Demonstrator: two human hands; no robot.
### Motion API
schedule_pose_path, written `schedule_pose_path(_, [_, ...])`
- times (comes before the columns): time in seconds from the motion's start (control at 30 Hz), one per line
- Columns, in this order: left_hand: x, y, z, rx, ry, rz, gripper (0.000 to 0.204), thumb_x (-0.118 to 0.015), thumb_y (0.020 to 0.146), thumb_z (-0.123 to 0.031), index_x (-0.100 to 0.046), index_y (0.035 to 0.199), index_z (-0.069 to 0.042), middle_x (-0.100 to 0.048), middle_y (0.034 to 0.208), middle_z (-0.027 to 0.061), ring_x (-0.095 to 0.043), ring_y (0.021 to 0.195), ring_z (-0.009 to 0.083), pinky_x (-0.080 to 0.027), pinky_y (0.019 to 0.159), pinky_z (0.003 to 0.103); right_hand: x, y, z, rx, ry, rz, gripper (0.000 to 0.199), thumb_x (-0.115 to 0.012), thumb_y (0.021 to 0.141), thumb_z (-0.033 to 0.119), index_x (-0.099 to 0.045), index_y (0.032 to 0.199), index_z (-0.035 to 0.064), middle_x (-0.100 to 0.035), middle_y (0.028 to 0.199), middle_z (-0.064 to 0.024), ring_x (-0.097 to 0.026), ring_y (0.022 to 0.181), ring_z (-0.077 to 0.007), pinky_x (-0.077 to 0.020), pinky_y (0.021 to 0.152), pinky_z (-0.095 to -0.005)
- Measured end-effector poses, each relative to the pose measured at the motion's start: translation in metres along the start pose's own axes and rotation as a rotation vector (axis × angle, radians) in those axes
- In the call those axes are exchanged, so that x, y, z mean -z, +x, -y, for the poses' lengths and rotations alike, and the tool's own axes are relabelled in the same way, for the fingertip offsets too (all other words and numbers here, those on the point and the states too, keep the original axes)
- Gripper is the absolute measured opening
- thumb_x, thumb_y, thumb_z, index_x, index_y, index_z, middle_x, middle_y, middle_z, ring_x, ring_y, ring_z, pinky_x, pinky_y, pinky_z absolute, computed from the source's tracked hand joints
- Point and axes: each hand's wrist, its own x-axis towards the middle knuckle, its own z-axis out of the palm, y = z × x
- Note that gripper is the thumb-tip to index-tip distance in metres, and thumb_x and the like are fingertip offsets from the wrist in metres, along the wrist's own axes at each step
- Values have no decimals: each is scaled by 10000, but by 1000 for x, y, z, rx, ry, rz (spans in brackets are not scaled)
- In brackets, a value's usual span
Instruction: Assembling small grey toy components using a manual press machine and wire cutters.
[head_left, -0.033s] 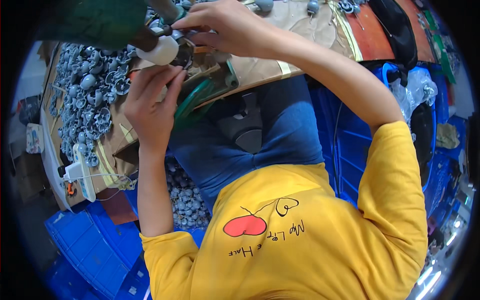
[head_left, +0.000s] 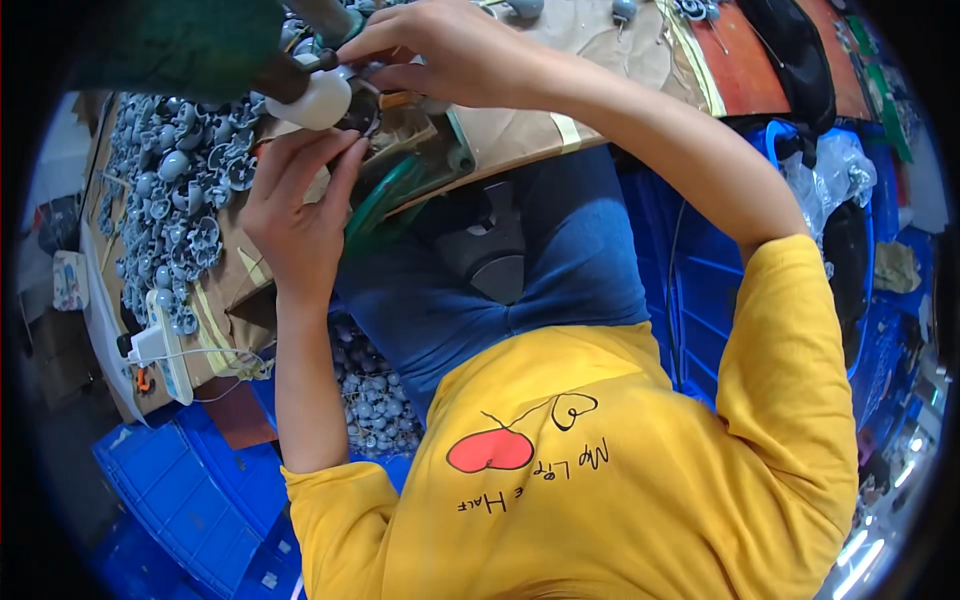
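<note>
Small dark round part (head_left: 357, 112) under white knob (head_left: 322, 100)

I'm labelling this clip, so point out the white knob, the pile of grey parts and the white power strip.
white knob (head_left: 322, 100), head view, on its rounded side.
pile of grey parts (head_left: 180, 190), head view, on parts at the heap's middle.
white power strip (head_left: 165, 345), head view, on its upper face.

1 head-worn fisheye view looks steeply down from just above the person's chest, facing the tabletop (head_left: 600, 60) at the picture's top. It sits close: the yellow shirt (head_left: 600, 480) fills the frame below the tabletop, blue crates (head_left: 180, 500) curve at the rim beside it.
</note>
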Motion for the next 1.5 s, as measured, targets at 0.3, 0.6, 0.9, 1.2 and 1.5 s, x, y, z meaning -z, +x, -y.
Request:
schedule_pose_path(0.3, [-5,-11,5,465,-497,-161,211,-676,810,44,-613,1009,12,-641,941,67,-619,850,114,-507,749,233,40,15,14,-156,288,196,288,-705,740,11,-684,1027,7,-694,890,-163,-673,773,-228,-526,685,-325])
schedule_pose_path(0.6, [-1,-1,2,624,-817,-139,335,-691,836,-63,-596,1141,39,-642,1044,83,-607,892,113,-464,834,248,53,19,16,-152,425,396,240,-718,715,-9,-668,949,-23,-681,910,-140,-666,804,-247,-530,686,-330])
schedule_pose_path(0.9, [-24,-2,42,9,-333,-86,264,-712,788,-39,-702,1049,-80,-703,992,37,-616,988,189,-329,1017,388,15,-32,31,261,-274,-125,316,-650,757,98,-644,1071,127,-615,1047,-17,-611,869,-196,-542,683,-295])
schedule_pose_path(1.2, [-22,7,31,130,-634,63,245,-677,817,-78,-693,1060,-92,-691,1067,40,-567,1131,172,-228,1079,436,19,-52,51,242,-331,-50,219,-625,695,134,-588,898,62,-546,918,-63,-553,880,-235,-508,702,-329])
schedule_pose_path(1.5, [-16,1,32,52,-285,71,402,-708,697,-40,-667,1095,-77,-656,1123,59,-538,1152,222,-269,1083,426,57,-26,48,132,79,343,268,-689,735,72,-641,999,63,-605,1060,-63,-583,999,-231,-499,817,-322])
